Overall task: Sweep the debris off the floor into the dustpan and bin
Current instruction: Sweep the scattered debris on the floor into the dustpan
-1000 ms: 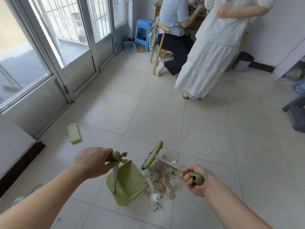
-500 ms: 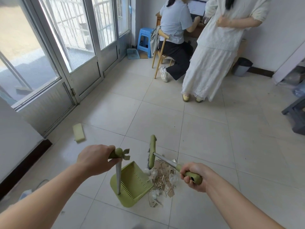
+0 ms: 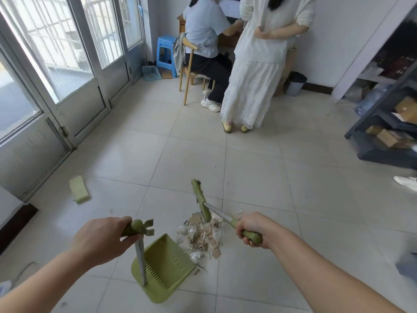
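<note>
Debris (image 3: 204,238): one loose heap of tan cardboard scraps and crumpled clear plastic on the pale tiled floor (image 3: 259,177), just beside the dustpan's open mouth.
Dustpan (image 3: 164,267): one, green, ribbed, with upright grey pole; left hand (image 3: 101,241) wrapped tight around its green top grip.
Broom (image 3: 199,199): one, green head resting at the heap's far edge; right hand (image 3: 253,229) clenched round its handle.
Bin (image 3: 295,83): one, grey, by the far wall.
Sponge-like green block (image 3: 79,189): one, well apart at left.

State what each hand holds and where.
Left hand: green plastic dustpan, by its handle's top grip. Right hand: green broom, by its handle's green end grip.
</note>
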{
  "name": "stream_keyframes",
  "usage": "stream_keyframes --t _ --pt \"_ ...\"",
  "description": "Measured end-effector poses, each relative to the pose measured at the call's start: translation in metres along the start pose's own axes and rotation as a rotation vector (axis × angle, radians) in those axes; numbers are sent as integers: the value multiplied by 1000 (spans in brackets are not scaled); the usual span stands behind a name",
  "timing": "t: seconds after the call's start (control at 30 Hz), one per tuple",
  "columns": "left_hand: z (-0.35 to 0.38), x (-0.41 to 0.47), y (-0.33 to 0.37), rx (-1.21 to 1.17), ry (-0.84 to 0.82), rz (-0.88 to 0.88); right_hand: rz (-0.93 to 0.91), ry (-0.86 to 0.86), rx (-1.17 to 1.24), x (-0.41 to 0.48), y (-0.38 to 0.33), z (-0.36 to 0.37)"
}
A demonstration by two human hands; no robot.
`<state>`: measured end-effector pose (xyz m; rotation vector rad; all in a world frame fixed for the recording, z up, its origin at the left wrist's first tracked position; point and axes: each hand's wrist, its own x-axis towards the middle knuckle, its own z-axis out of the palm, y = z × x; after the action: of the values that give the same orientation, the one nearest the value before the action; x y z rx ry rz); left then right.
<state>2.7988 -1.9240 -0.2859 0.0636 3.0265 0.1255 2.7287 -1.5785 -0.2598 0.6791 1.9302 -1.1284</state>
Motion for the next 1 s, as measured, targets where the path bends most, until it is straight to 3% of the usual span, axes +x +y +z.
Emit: stream_keyframes --t 0.37,1.0 --pt "12 -5 2 -66 -67 39 -18 170 -66 12 30 -29" --pt "33 -20 -7 -109 -119 -11 127 246 -94 73 60 -28"
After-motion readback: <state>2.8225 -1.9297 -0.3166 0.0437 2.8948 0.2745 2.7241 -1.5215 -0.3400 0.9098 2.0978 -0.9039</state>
